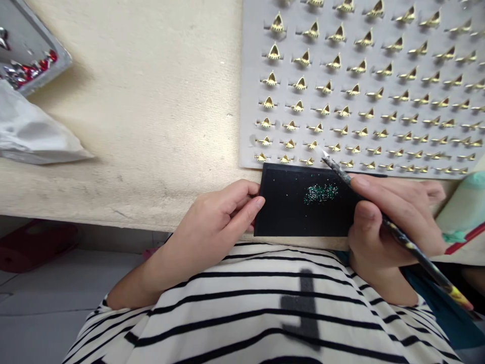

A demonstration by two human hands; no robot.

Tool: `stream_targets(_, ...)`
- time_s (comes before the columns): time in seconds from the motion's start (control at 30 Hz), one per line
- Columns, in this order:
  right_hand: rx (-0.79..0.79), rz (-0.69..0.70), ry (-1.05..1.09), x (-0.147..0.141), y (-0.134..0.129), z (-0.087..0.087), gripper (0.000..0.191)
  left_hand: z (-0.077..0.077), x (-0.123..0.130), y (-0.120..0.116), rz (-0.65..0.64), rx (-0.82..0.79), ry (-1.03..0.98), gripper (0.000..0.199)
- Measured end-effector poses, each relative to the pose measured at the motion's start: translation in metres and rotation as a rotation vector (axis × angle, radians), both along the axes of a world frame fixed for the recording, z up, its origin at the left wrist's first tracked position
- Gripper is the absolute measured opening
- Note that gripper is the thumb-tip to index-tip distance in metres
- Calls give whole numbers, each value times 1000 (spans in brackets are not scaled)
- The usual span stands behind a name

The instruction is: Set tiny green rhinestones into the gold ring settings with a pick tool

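My left hand (pixel 223 217) pinches the left edge of a flat black tray (pixel 288 220) between thumb and fingers. On the tray lies a small scatter of tiny green and clear rhinestones (pixel 321 193). In my right hand (pixel 394 217) is a thin, paint-spotted stick like a brush or pick-up pen (pixel 339 172), held like a pencil. Its pale tip is over the lower rows of a white board (pixel 252 101). Rows of small gold triangular ring-like pieces (pixel 312 145) stand in the board. Whether the tip touches one of them I cannot tell.
At the upper left, a grey tray (pixel 62 55) holds red and silver pieces, with a white plastic bag (pixel 34 129) beside it. A pale green and white roll-like object (pixel 464 212) sits at the right. The table's front edge (pixel 94 220) runs close to my body.
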State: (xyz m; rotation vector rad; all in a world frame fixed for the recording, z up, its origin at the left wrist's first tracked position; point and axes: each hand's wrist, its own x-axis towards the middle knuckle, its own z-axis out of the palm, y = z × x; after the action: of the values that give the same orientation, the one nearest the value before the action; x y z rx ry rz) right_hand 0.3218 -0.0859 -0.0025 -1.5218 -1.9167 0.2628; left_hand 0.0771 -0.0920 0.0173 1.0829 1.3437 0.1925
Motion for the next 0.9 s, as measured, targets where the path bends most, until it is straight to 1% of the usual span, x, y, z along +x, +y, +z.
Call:
stream_targets(0.2, 39, 4, 5, 1, 1, -2, 23, -1, -1, -1, -17, 18, 3, 16)
stream_targets(0.5, 23, 28, 37, -3, 1, 0, 24, -2, 0, -3, 3, 35, 10, 16)
stream_targets(0.73, -48, 38, 14, -4, -1, 4, 27, -5, -1, -4, -1, 52, -2, 15)
stream_targets(0.9, -31, 37, 9, -2, 0, 2, 26, -6, -1, -4, 9, 53, -10, 15)
